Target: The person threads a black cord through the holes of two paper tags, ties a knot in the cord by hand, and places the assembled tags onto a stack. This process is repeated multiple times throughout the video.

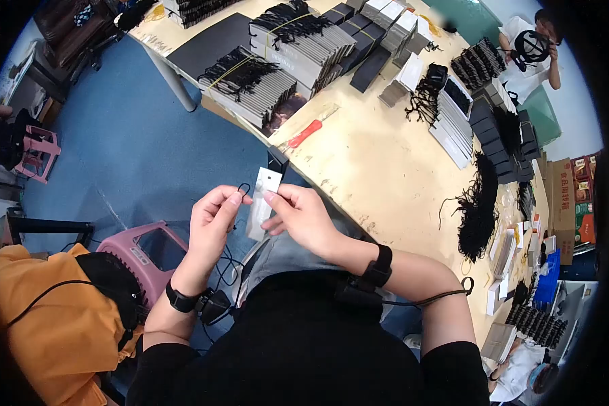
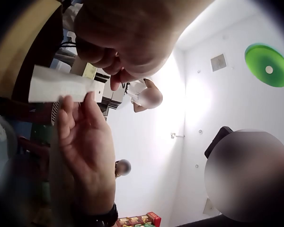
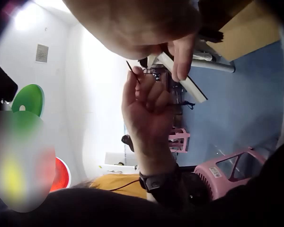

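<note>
The left hand (image 1: 213,220) pinches a thin black cord (image 1: 244,187) between thumb and finger, its loop standing above the fingertips. Just beside it, the right hand (image 1: 303,218) grips a flat white card (image 1: 261,206) with a small hole near its top end. In the left wrist view the card (image 2: 61,86) lies between the right hand's (image 2: 87,146) thumb and fingers, below the left hand (image 2: 128,35). From the right wrist view, the cord (image 3: 132,72) sticks up from the left hand (image 3: 149,106), and the card's edge (image 3: 191,86) shows under the right hand (image 3: 137,21).
On the wooden table (image 1: 399,189) lie a red-handled tool (image 1: 306,134), stacks of grey cards with black cords (image 1: 250,88), dark boxes (image 1: 497,142) and a black cord bundle (image 1: 478,210). A pink stool (image 1: 132,254) and orange cloth (image 1: 44,318) are at left. Another person (image 1: 531,57) sits across.
</note>
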A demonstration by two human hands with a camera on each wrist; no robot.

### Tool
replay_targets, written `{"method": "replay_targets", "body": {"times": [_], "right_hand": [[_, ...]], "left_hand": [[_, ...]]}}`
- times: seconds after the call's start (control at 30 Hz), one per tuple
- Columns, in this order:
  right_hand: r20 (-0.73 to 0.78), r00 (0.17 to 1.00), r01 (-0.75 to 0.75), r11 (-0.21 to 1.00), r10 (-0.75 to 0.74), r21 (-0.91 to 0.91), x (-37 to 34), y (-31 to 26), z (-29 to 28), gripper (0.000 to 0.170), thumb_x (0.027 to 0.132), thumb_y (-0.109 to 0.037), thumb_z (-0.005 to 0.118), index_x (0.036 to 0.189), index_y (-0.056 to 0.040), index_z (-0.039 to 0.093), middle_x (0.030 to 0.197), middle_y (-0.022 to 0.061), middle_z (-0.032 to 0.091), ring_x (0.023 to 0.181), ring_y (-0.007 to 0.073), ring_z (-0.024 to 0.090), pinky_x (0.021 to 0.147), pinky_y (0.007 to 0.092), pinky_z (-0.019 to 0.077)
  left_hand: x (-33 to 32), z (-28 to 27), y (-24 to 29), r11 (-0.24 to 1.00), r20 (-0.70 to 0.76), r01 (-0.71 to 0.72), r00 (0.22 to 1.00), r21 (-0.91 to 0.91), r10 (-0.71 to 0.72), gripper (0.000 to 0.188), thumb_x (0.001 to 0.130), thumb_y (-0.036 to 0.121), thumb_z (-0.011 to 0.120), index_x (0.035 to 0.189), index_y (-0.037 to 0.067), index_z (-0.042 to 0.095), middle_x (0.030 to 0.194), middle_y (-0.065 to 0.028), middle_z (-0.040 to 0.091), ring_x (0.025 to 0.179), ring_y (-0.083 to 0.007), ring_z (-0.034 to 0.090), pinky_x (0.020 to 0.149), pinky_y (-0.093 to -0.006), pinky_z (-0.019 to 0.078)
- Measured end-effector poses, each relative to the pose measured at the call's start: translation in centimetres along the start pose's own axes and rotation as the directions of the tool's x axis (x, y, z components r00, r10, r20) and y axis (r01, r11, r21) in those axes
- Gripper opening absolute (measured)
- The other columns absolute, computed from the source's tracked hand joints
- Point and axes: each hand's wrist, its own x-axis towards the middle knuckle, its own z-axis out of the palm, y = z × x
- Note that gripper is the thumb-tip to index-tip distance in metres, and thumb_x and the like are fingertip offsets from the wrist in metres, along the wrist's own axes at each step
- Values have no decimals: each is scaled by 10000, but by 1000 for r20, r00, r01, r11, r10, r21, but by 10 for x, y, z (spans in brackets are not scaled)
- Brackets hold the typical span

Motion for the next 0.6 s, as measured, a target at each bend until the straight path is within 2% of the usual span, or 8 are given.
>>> {"method": "replay_targets", "body": {"times": [0.1, 0.13, 0.17, 0.27, 0.3, 0.37, 0.5, 0.6], "right_hand": [[-180, 981, 75, 997, -77, -18, 19, 12, 13, 283, 887, -197, 497, 763, 49, 562, 646, 109, 598, 615, 174, 647, 478, 251, 499], [-239, 963, 122, 992, -128, -39, 23, 11, 15, 293, 884, -196, 502, 728, 46, 554, 619, 119, 596, 598, 176, 646, 462, 259, 482], [-242, 962, 119, 992, -124, -36, 25, 12, 15, 293, 884, -196, 502, 728, 46, 554, 619, 119, 596, 598, 176, 646, 462, 259, 482], [-329, 914, 161, 957, -236, -241, 30, 18, 13, 333, 877, -196, 503, 653, 50, 525, 558, 159, 574, 574, 207, 646, 458, 295, 450], [-331, 914, 158, 958, -234, -241, 32, 19, 11, 333, 877, -196, 503, 653, 50, 525, 558, 159, 574, 574, 207, 646, 458, 295, 450], [-287, 934, 101, 927, -213, -362, 34, 20, 8, 264, 889, -190, 499, 817, 48, 587, 708, 102, 618, 627, 168, 644, 482, 244, 497], [-312, 933, 87, 956, -176, -281, 34, 16, 11, 270, 894, -190, 485, 831, 53, 585, 710, 105, 617, 631, 169, 645, 489, 243, 496], [-294, 932, 99, 928, -213, -360, 37, 23, 6, 273, 899, -195, 474, 855, 50, 586, 716, 104, 619, 636, 163, 644, 500, 245, 495]], "left_hand": [[3, 1, -3, 999, -5, -21, 1000, 25, 21, 182, 889, 181, 492, 851, 37, 597, 540, 98, 366, 460, 4, 265, 427, -174, 195], [4, 1, -3, 1000, -2, -8, 1000, 12, 8, 174, 887, 173, 499, 851, 36, 601, 588, 73, 463, 496, 4, 322, 445, -167, 228], [6, 1, -3, 1000, 1, -4, 1000, 12, 4, 174, 887, 173, 499, 851, 36, 601, 588, 73, 463, 496, 4, 322, 445, -167, 228], [15, 3, -3, 999, 42, -34, 999, 29, 33, 155, 881, 152, 510, 864, 27, 599, 693, 35, 560, 562, -7, 399, 487, -167, 294], [19, 3, -4, 998, 55, -53, 997, 20, 52, 149, 876, 146, 519, 862, 21, 599, 743, 22, 583, 595, -13, 424, 514, -171, 320], [27, 6, -5, 998, 69, -69, 995, 10, 69, 144, 871, 140, 528, 860, 15, 599, 794, 10, 605, 629, -20, 448, 541, -175, 345], [51, 5, -15, 981, 72, -78, 995, 179, 66, 176, 861, 156, 548, 798, 0, 604, 691, 26, 575, 620, -29, 449, 561, -196, 364], [59, 8, -23, 945, 123, -167, 983, 282, 138, 176, 851, 160, 552, 791, 2, 597, 617, 7, 552, 577, -42, 448, 534, -209, 367]]}}
